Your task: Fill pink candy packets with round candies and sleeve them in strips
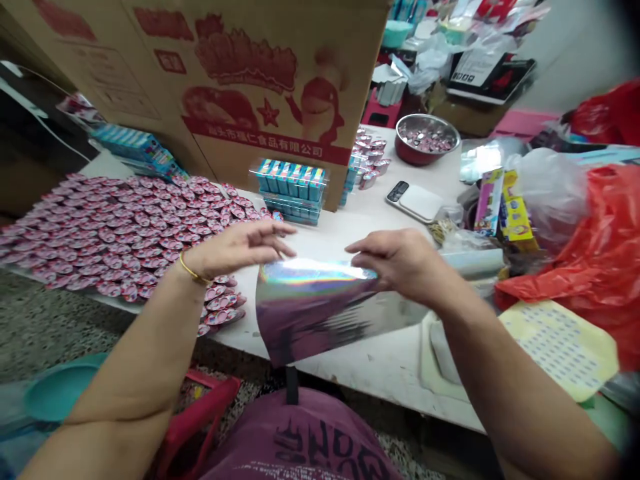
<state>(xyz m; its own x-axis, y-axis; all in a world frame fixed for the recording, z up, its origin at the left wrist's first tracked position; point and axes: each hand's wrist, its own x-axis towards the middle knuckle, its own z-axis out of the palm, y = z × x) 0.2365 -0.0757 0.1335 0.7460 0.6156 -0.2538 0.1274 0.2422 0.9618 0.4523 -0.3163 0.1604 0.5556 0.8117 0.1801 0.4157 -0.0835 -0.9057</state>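
A shiny silver sheet of film [315,307] with rainbow glints lies over the table's front edge, its near left corner hanging down. Over its far left corner is my left hand [245,248], open, with fingers stretched out to the right and slightly apart; whether the thumb touches the film is unclear. My right hand [400,260] is at the sheet's right end, fingers bent and pointing left, closed on the film's edge. Behind the hands stands a clear pack of small blue boxes [293,190]. Many pink-lidded small packs [145,227] cover the table to the left.
A large printed carton [240,87] stands at the back. Right of it are a metal bowl [427,139] of small items and a white scale [415,202]. Red plastic bags [570,247] and a yellow patterned tray [560,343] crowd the right. A red stool [200,413] is below.
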